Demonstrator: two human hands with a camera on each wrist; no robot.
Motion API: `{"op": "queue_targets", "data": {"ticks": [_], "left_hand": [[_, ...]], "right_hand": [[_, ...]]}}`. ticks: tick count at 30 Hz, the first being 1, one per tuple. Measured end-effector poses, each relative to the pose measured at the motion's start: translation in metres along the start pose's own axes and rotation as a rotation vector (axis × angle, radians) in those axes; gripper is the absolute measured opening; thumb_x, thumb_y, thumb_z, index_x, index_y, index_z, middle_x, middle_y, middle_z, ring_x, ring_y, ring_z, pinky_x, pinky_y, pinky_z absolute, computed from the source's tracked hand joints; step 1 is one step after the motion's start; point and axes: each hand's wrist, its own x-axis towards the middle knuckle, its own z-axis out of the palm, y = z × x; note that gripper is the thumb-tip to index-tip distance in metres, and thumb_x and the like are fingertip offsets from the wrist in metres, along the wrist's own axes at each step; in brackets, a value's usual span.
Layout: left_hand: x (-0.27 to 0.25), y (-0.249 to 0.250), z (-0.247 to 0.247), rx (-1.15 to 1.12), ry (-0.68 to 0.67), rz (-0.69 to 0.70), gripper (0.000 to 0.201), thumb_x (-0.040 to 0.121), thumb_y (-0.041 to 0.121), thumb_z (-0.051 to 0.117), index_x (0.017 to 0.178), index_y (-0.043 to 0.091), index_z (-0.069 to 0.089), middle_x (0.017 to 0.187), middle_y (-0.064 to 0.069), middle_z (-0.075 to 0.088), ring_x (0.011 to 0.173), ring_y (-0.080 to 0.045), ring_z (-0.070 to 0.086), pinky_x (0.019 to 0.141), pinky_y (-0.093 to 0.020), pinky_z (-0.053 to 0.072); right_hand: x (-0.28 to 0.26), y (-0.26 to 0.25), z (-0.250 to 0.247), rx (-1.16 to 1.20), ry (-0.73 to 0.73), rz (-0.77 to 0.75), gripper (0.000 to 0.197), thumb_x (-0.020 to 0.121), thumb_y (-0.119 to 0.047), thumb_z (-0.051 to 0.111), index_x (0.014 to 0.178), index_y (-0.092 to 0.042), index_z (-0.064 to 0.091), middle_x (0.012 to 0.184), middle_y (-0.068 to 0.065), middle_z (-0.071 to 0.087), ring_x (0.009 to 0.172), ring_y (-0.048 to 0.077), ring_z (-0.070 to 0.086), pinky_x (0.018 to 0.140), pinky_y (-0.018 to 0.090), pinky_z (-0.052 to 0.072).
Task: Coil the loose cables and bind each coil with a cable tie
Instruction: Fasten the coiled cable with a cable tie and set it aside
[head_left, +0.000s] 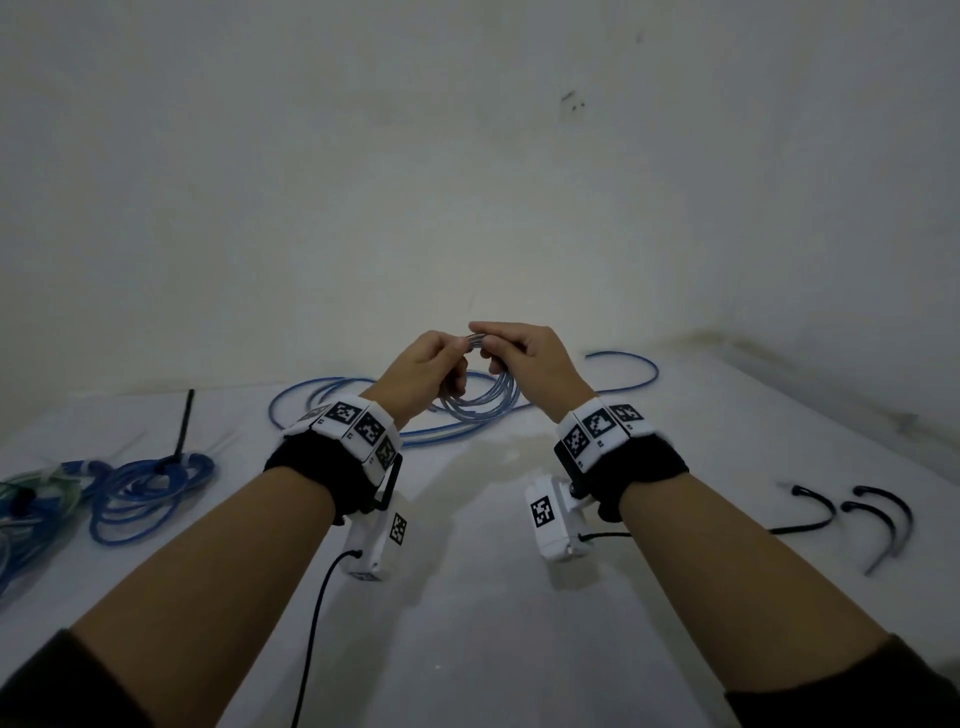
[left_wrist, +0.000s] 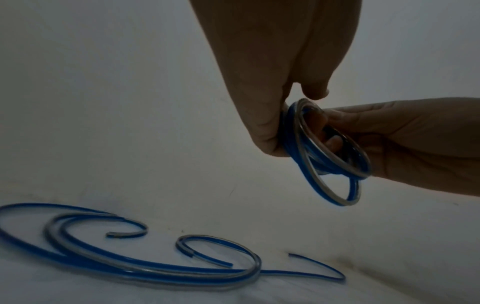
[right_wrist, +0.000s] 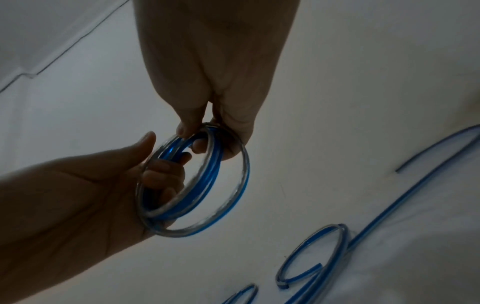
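Observation:
A small coil of blue and clear cable (head_left: 485, 397) hangs in the air above the white table (head_left: 467, 597), held by both hands. My left hand (head_left: 457, 358) grips the coil's left side, with fingers curled through the loops. My right hand (head_left: 488, 348) pinches the top of the coil between thumb and fingers. In the left wrist view, the coil (left_wrist: 324, 156) sits between the left hand (left_wrist: 283, 115) and the right hand (left_wrist: 415, 144). The right wrist view shows the coil (right_wrist: 197, 185) with the right hand (right_wrist: 207, 135) pinching its top and the left hand (right_wrist: 161, 176) inside it.
Loose blue cables (head_left: 358, 410) lie on the table behind the hands, one arcing right (head_left: 636, 371). Bound blue coils (head_left: 150, 488) lie at the left, one with a black tie tail (head_left: 183, 426) sticking up. Three black cable ties (head_left: 878, 525) lie at the right.

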Motion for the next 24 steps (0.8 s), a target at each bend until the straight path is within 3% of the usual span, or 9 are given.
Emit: {"op": "queue_targets", "data": {"ticks": [4, 8, 10, 14, 16, 19, 21, 24], "left_hand": [[0.012, 0.002, 0.039, 0.05, -0.07, 0.012, 0.02, 0.1, 0.02, 0.038, 0.088, 0.015, 0.053, 0.071, -0.004, 0.052, 0.055, -0.01, 0.057, 0.063, -0.027, 0.045], [0.024, 0.006, 0.089, 0.044, -0.06, 0.023, 0.019, 0.1, 0.018, 0.037, 0.095, 0.005, 0.05, 0.068, -0.003, 0.044, 0.058, -0.014, 0.046, 0.052, -0.022, 0.051], [0.03, 0.007, 0.116, 0.03, -0.048, 0.025, 0.017, 0.1, 0.019, 0.037, 0.099, 0.004, 0.046, 0.068, -0.002, 0.043, 0.056, -0.012, 0.043, 0.051, -0.024, 0.047], [0.037, 0.007, 0.167, 0.048, -0.109, 0.032, 0.018, 0.099, 0.021, 0.036, 0.096, 0.005, 0.043, 0.068, -0.002, 0.045, 0.055, -0.013, 0.042, 0.053, -0.027, 0.041], [0.037, 0.008, 0.187, 0.067, -0.128, 0.019, 0.016, 0.099, 0.02, 0.036, 0.093, 0.007, 0.04, 0.07, -0.002, 0.045, 0.056, -0.014, 0.04, 0.053, -0.027, 0.039], [0.037, 0.008, 0.213, 0.125, -0.196, 0.027, 0.02, 0.099, 0.02, 0.036, 0.082, 0.011, 0.039, 0.068, -0.002, 0.044, 0.054, -0.015, 0.038, 0.052, -0.027, 0.036], [0.036, 0.009, 0.223, 0.165, -0.228, 0.026, 0.02, 0.099, 0.021, 0.036, 0.084, 0.009, 0.04, 0.067, -0.002, 0.044, 0.053, -0.015, 0.037, 0.052, -0.027, 0.035], [0.034, 0.008, 0.233, 0.213, -0.259, 0.033, 0.018, 0.099, 0.021, 0.037, 0.09, 0.006, 0.041, 0.068, 0.0, 0.045, 0.052, -0.014, 0.039, 0.05, -0.026, 0.035]], "right_hand": [[-0.016, 0.005, -0.04, -0.036, 0.079, 0.043, 0.025, 0.092, -0.006, 0.054, 0.114, -0.004, 0.065, 0.075, -0.001, 0.062, 0.062, 0.013, 0.052, 0.07, 0.025, 0.048], [-0.037, 0.007, -0.079, -0.023, 0.163, 0.089, 0.018, 0.09, -0.004, 0.055, 0.107, -0.004, 0.064, 0.077, 0.008, 0.063, 0.061, 0.015, 0.054, 0.064, 0.025, 0.049], [-0.049, 0.01, -0.101, 0.0, 0.221, 0.133, 0.009, 0.09, -0.004, 0.057, 0.097, -0.01, 0.057, 0.079, 0.011, 0.063, 0.059, 0.015, 0.056, 0.061, 0.025, 0.05], [-0.073, 0.017, -0.146, -0.009, 0.281, 0.211, 0.012, 0.088, -0.006, 0.06, 0.083, -0.012, 0.052, 0.076, 0.012, 0.066, 0.058, 0.02, 0.06, 0.06, 0.03, 0.053], [-0.084, 0.016, -0.166, 0.038, 0.245, 0.297, 0.007, 0.09, -0.01, 0.059, 0.087, -0.008, 0.053, 0.078, 0.015, 0.067, 0.06, 0.023, 0.063, 0.058, 0.028, 0.053], [-0.102, 0.02, -0.202, -0.01, 0.204, 0.446, 0.024, 0.096, -0.025, 0.049, 0.097, -0.003, 0.058, 0.08, 0.011, 0.065, 0.067, 0.025, 0.064, 0.065, 0.033, 0.054], [-0.114, 0.028, -0.229, -0.269, 0.126, 0.533, 0.023, 0.095, -0.023, 0.051, 0.094, -0.004, 0.064, 0.081, 0.005, 0.065, 0.067, 0.019, 0.06, 0.065, 0.03, 0.052], [-0.132, 0.043, -0.262, -0.726, -0.194, 0.71, 0.009, 0.085, -0.013, 0.065, 0.089, -0.009, 0.071, 0.081, 0.004, 0.069, 0.065, 0.013, 0.058, 0.059, 0.021, 0.049]]}}
